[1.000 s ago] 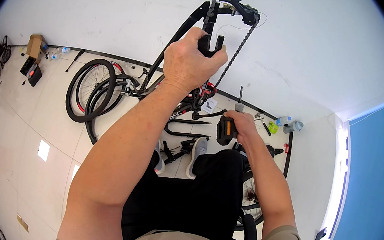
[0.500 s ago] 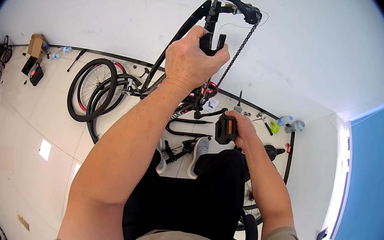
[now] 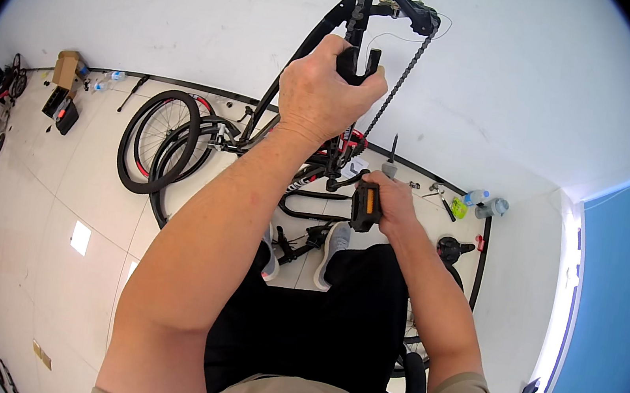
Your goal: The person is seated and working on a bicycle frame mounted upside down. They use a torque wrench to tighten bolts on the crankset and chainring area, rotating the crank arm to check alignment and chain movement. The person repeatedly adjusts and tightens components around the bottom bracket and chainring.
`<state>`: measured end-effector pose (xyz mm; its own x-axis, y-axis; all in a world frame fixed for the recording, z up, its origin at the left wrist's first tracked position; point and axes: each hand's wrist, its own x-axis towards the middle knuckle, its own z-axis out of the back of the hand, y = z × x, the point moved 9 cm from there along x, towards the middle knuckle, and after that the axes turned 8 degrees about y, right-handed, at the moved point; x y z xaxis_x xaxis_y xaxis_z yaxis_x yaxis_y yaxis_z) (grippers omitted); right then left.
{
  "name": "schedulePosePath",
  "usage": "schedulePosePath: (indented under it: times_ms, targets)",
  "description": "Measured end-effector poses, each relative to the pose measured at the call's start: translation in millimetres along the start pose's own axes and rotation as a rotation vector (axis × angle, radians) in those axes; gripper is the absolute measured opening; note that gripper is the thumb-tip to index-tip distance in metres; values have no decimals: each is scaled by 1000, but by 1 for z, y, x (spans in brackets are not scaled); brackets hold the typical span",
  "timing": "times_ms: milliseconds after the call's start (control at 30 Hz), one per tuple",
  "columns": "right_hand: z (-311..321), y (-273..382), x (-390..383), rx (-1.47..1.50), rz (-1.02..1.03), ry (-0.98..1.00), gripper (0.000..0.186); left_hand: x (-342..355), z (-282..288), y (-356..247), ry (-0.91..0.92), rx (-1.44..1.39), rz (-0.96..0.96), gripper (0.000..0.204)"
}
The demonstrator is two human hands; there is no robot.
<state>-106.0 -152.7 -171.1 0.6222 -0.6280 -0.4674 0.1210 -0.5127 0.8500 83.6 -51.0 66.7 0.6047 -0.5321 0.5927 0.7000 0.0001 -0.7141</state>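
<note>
Ahead of me a black bicycle frame (image 3: 316,39) stands upside down near the white wall. My left hand (image 3: 321,90) is closed around a forked black part of its raised rear end, whose two prongs show between thumb and fingers. A chain (image 3: 398,88) runs from the derailleur (image 3: 420,18) at the top down to the red-marked chainring area. Lower down, my right hand (image 3: 395,205) is closed on a black pedal (image 3: 365,208) with an orange reflector, at the end of the crank arm. Its fingertips are partly hidden behind the pedal.
Loose wheels (image 3: 189,150) lie left of the frame. A black fork (image 3: 309,213) and other parts lie by my shoes (image 3: 336,239). At right are a screwdriver (image 3: 394,148), bottles (image 3: 492,208) and a saddle (image 3: 451,249). A cardboard box (image 3: 67,70) stands far left.
The whole view has shifted slightly. My right hand and the pedal have moved a little left, toward the frame. The left hand keeps its hold.
</note>
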Motion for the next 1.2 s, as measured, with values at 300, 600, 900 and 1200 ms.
schedulePosePath:
  times_ms: [300, 600, 900, 1200]
  targets:
    - [-27, -8, 2, 112, -42, 121, 18, 0, -1, -2, 14, 10, 6, 36]
    - [-72, -41, -3, 600, -205, 434, 23, -1, 1, -6, 0, -7, -31, 34]
    - [-64, -42, 2, 604, -161, 488, 27, -2, -1, -2, 11, -68, 52, 34]
    - [2, -10, -13, 269, -34, 181, 38, 0, -1, -5, 30, -32, 69, 31]
